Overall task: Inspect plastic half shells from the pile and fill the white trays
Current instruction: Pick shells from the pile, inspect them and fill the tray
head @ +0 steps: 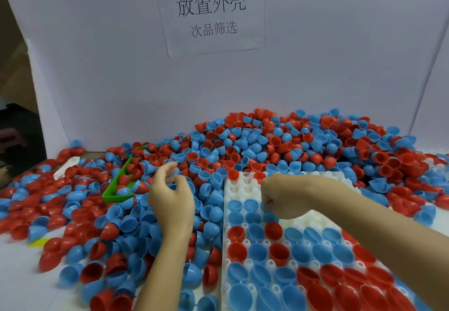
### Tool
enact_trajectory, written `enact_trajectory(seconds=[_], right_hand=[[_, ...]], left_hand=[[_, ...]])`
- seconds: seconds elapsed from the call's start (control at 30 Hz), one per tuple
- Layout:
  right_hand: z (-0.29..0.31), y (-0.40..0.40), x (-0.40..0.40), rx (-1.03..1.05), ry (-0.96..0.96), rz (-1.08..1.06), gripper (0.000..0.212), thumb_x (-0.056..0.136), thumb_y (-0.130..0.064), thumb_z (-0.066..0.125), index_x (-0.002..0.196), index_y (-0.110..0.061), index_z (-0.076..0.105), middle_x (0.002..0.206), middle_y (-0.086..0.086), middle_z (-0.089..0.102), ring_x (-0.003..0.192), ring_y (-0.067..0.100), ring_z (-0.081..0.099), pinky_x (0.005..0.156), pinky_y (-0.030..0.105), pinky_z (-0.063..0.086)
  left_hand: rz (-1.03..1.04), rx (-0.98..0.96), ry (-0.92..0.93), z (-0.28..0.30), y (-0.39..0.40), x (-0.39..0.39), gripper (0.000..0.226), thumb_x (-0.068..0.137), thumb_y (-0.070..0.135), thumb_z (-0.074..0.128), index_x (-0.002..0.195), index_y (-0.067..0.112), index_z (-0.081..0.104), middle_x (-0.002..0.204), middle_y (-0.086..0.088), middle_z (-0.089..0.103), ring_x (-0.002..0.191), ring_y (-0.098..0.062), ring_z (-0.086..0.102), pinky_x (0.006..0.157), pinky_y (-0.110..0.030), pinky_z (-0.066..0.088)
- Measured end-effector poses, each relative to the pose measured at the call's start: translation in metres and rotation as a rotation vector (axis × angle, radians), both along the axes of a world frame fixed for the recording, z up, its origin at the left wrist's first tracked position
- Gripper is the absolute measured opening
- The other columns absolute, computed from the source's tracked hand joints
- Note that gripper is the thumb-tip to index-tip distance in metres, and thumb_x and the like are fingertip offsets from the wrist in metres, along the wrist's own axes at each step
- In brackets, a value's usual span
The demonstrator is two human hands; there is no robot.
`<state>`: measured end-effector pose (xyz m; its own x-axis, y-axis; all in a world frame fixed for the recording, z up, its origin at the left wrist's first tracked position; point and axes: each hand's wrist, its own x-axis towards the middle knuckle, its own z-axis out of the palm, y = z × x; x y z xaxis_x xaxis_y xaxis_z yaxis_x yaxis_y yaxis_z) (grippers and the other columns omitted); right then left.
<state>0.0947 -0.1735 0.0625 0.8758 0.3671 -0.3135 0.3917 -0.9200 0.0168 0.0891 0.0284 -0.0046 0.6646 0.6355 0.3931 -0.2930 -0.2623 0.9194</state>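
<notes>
A white backboard (pixel 315 55) rises behind the worktop (pixel 14 274), and a paper sign (pixel 211 14) with printed characters hangs on it. Against its foot slopes the pile of half shells (pixel 279 140), red and blue mixed, highest at the far right and spreading thin toward the near left edge, where shells lie scattered and blurred.

At the near right lies the white tray (pixel 243 189), its long side running away from the camera. Its near rows are filled with blue and red shells sitting open side up (the blue ones outnumber the red), while the far rows show mostly bare white pockets, apart from two red shells at the far edge.

A green tray (pixel 114 195), tilted and half buried in the pile, lies left of centre with a few shells inside. A white scrap (pixel 66 167) lies at the far left.

The right hand (pixel 281 199) hovers over the tray's left middle rows, its fingers curled down into a fist; whether its grip is clamped on a shell I cannot tell, as the fingertips are hidden. The left hand (pixel 170 194) hangs over the pile just left of the white tray, fingers loosely curled and apart, holding nothing visible.
</notes>
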Motion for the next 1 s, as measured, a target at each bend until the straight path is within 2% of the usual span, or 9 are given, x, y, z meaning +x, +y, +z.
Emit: enact_trajectory(seconds=[0.07, 0.13, 0.17, 0.27, 0.47, 0.6, 0.7, 0.9, 1.0], right_hand=[[0.002, -0.006, 0.001, 0.080, -0.010, -0.036, 0.027, 0.093, -0.005, 0.047, 0.070, 0.004, 0.057, 0.071, 0.017, 0.057, 0.064, 0.035, 0.049, 0.055, 0.040, 0.042], [0.001, -0.013, 0.002, 0.181, -0.048, -0.059, 0.025, 0.094, -0.006, 0.049, 0.093, 0.010, 0.068, 0.099, 0.022, 0.071, 0.090, 0.040, 0.066, 0.077, 0.049, 0.059], [0.000, -0.016, 0.002, 0.212, -0.067, -0.062, 0.025, 0.095, -0.007, 0.050, 0.098, 0.008, 0.070, 0.107, 0.020, 0.072, 0.096, 0.037, 0.067, 0.083, 0.050, 0.058], [0.001, -0.030, 0.001, 0.290, -0.148, -0.055, 0.023, 0.096, -0.008, 0.054, 0.100, -0.004, 0.076, 0.110, 0.000, 0.075, 0.091, 0.019, 0.070, 0.082, 0.039, 0.059], [0.015, -0.079, 0.002, 0.417, -0.327, -0.096, 0.025, 0.100, -0.021, 0.056, 0.120, -0.027, 0.070, 0.112, -0.011, 0.069, 0.090, 0.005, 0.063, 0.082, 0.025, 0.055], [0.018, -0.120, 0.002, 0.548, -0.398, -0.175, 0.027, 0.099, -0.024, 0.057, 0.121, -0.037, 0.066, 0.107, -0.024, 0.063, 0.090, -0.004, 0.060, 0.074, 0.014, 0.049], [0.013, -0.156, -0.001, 0.713, -0.425, -0.260, 0.027, 0.096, -0.026, 0.062, 0.111, -0.048, 0.063, 0.102, -0.030, 0.065, 0.091, -0.009, 0.062, 0.077, 0.016, 0.051], [-0.026, -0.210, -0.001, 0.970, -0.386, -0.452, 0.026, 0.089, -0.021, 0.067, 0.104, -0.042, 0.071, 0.095, -0.024, 0.073, 0.091, -0.003, 0.067, 0.079, 0.023, 0.053], [-0.043, -0.216, 0.005, 1.048, -0.365, -0.516, 0.027, 0.089, -0.015, 0.069, 0.100, -0.038, 0.074, 0.095, -0.022, 0.074, 0.089, 0.000, 0.069, 0.073, 0.022, 0.052]], left_hand=[[-0.019, 0.175, 0.051, -0.002, 0.000, -0.001, 0.032, 0.094, 0.003, 0.053, 0.120, 0.016, 0.066, 0.121, 0.003, 0.062, 0.117, -0.018, 0.055, 0.094, -0.031, 0.048], [-0.052, 0.349, 0.083, -0.001, -0.001, -0.002, 0.033, 0.094, 0.005, 0.057, 0.123, 0.018, 0.065, 0.126, 0.004, 0.058, 0.126, -0.020, 0.047, 0.102, -0.034, 0.040], [-0.077, 0.430, 0.098, 0.000, -0.002, -0.002, 0.035, 0.093, 0.007, 0.059, 0.125, 0.019, 0.065, 0.131, 0.002, 0.057, 0.128, -0.021, 0.045, 0.104, -0.034, 0.037], [-0.125, 0.642, 0.208, 0.004, -0.005, 0.001, 0.042, 0.093, 0.019, 0.063, 0.133, 0.026, 0.060, 0.145, 0.000, 0.048, 0.136, -0.023, 0.038, 0.109, -0.043, 0.034], [-0.197, 0.918, 0.437, 0.039, -0.021, 0.051, 0.072, 0.087, 0.063, 0.057, 0.150, 0.042, 0.030, 0.161, -0.005, 0.023, 0.145, -0.033, 0.024, 0.109, -0.056, 0.038], [-0.368, 1.181, 0.485, 0.064, -0.064, 0.105, 0.086, 0.081, 0.072, 0.058, 0.153, 0.052, 0.014, 0.167, 0.002, -0.003, 0.149, -0.042, 0.006, 0.110, -0.069, 0.031], [-0.475, 1.365, 0.540, 0.068, -0.098, 0.138, 0.094, 0.080, 0.073, 0.061, 0.152, 0.057, 0.002, 0.167, 0.004, -0.018, 0.150, -0.048, -0.007, 0.110, -0.074, 0.026], [-0.511, 1.407, 0.774, 0.064, -0.137, 0.185, 0.107, 0.082, 0.051, 0.074, 0.156, 0.048, -0.004, 0.168, -0.008, -0.007, 0.148, -0.052, 0.006, 0.106, -0.074, 0.029], [-0.480, 1.301, 0.868, 0.060, -0.152, 0.195, 0.121, 0.078, 0.042, 0.081, 0.156, 0.044, -0.012, 0.166, -0.008, -0.018, 0.148, -0.054, -0.001, 0.104, -0.081, 0.025]])
